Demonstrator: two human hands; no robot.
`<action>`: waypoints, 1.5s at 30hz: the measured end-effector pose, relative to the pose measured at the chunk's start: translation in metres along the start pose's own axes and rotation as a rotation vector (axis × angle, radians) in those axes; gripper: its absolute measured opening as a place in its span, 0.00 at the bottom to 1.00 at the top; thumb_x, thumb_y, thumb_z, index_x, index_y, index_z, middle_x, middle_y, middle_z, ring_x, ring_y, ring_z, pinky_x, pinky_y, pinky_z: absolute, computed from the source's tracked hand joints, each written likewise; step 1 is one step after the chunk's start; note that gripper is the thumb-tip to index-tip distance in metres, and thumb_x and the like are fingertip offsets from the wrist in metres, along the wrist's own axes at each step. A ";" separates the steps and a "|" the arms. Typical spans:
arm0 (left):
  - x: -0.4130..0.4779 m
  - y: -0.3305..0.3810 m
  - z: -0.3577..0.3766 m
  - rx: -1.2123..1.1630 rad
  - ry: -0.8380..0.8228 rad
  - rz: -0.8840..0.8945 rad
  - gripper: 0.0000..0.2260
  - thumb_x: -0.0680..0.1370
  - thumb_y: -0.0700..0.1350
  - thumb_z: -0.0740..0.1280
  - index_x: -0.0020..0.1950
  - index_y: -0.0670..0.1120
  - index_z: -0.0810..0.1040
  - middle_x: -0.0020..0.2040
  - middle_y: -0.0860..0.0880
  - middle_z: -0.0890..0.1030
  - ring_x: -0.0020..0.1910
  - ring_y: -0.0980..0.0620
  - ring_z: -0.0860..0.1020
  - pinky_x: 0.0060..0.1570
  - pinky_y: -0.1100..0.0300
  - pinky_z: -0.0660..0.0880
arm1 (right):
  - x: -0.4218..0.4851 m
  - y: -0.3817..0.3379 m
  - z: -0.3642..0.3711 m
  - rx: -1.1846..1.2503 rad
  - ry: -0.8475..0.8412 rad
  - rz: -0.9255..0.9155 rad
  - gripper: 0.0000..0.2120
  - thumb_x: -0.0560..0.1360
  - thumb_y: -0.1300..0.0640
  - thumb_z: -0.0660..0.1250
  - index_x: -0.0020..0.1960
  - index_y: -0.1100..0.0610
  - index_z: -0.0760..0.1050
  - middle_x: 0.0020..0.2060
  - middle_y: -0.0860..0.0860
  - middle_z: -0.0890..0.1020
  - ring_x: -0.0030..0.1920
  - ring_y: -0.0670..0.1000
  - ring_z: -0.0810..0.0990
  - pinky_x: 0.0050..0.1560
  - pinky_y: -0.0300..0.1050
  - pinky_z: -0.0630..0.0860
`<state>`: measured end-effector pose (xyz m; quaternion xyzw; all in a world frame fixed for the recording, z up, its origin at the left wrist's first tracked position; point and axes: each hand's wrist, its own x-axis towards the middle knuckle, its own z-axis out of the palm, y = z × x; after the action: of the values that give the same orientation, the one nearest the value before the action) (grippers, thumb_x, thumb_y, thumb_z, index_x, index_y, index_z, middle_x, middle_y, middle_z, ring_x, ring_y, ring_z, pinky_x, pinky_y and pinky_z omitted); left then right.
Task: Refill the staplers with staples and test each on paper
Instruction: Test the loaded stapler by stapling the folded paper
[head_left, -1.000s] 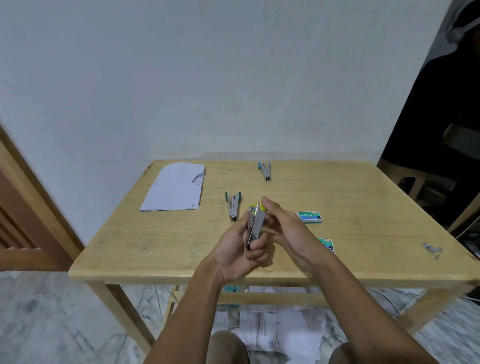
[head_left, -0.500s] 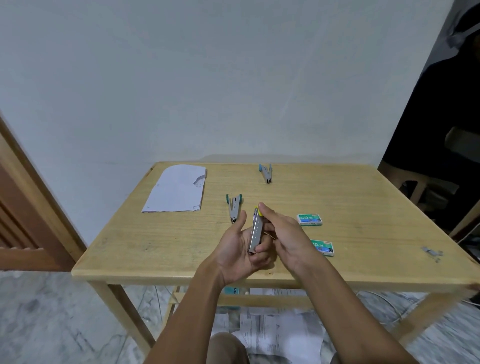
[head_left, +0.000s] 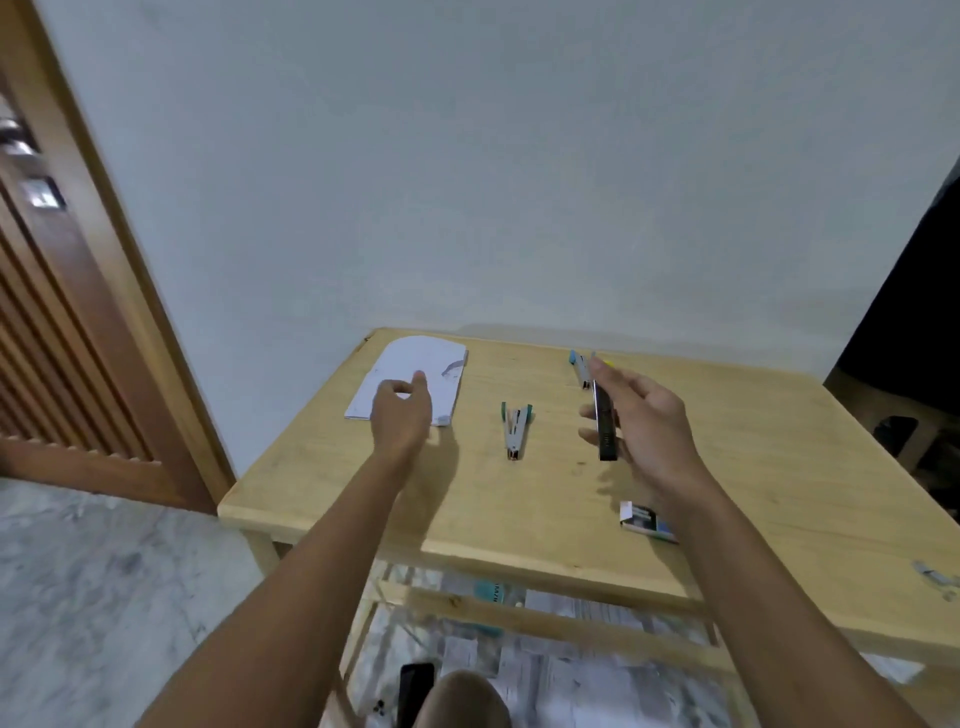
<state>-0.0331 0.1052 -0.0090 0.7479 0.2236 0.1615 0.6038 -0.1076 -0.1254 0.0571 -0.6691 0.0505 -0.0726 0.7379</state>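
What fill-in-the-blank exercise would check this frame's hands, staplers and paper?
1. The right hand grips a ____.
2. The left hand is stretched out over the sheets of ____ at the far left corner of the table.
3. The open staple box lies on the table beside the ____ wrist.
Missing words: stapler; paper; right.

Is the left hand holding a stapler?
No, the left hand is empty over the paper, while the right hand holds the stapler.
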 end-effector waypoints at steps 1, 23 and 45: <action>0.014 -0.006 -0.005 0.144 0.096 0.016 0.17 0.80 0.56 0.61 0.58 0.43 0.73 0.57 0.42 0.77 0.55 0.42 0.75 0.48 0.54 0.70 | 0.000 -0.002 0.003 -0.006 -0.014 0.001 0.19 0.73 0.44 0.72 0.56 0.57 0.79 0.45 0.54 0.82 0.40 0.46 0.83 0.39 0.43 0.82; 0.027 0.006 -0.077 -0.152 -0.298 0.100 0.08 0.82 0.45 0.65 0.59 0.47 0.79 0.53 0.52 0.83 0.43 0.61 0.81 0.33 0.73 0.73 | -0.007 0.019 0.029 -0.079 -0.042 0.108 0.29 0.68 0.35 0.71 0.52 0.61 0.80 0.39 0.55 0.71 0.25 0.47 0.61 0.30 0.44 0.60; -0.116 0.035 -0.031 -0.618 -0.275 -0.280 0.35 0.73 0.68 0.65 0.73 0.49 0.64 0.73 0.47 0.68 0.71 0.44 0.68 0.68 0.45 0.66 | -0.054 0.023 0.075 0.373 0.108 -0.095 0.20 0.74 0.57 0.74 0.63 0.49 0.74 0.51 0.47 0.86 0.52 0.49 0.84 0.46 0.46 0.80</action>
<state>-0.1419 0.0632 0.0356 0.5069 0.1811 0.0354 0.8420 -0.1472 -0.0407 0.0407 -0.5173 0.0441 -0.1516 0.8411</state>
